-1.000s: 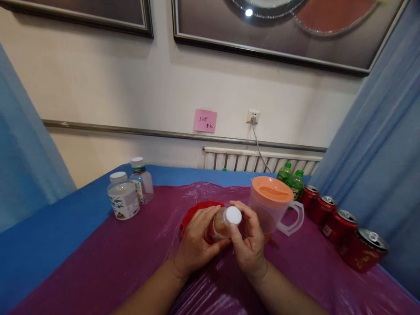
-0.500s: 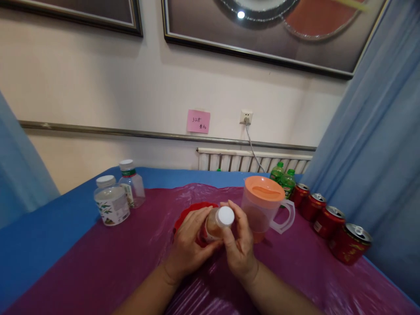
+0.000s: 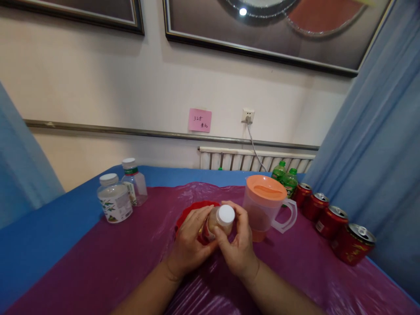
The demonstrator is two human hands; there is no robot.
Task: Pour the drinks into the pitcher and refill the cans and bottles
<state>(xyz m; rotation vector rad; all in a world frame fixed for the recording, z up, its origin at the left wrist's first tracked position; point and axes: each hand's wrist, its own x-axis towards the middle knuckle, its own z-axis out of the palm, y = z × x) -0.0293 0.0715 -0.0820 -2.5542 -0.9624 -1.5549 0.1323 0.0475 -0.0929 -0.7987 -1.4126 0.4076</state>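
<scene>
A small clear jar (image 3: 214, 222) with a white screw cap (image 3: 226, 213) and a partly seen red label leans toward the right between my hands. My left hand (image 3: 189, 239) wraps its lower left side. On the other side, my right hand (image 3: 238, 245) grips the jar near its shoulder, thumb in front just below the cap and fingers behind. The cap sits on the jar. Behind and beneath the jar is a red dish (image 3: 187, 213) with a wavy rim, mostly covered by my hands; its contents are hidden.
A clear pitcher (image 3: 256, 213) with an orange lid stands just right of my right hand. Farther right are several red cans (image 3: 331, 222) and two green bottles (image 3: 290, 181). Two clear white-capped containers (image 3: 115, 203) stand at left on the purple sheet (image 3: 131, 258).
My right thumb has moved left and down from beside the cap onto the jar's front. Both hands still hold the jar. The view has shifted slightly.
</scene>
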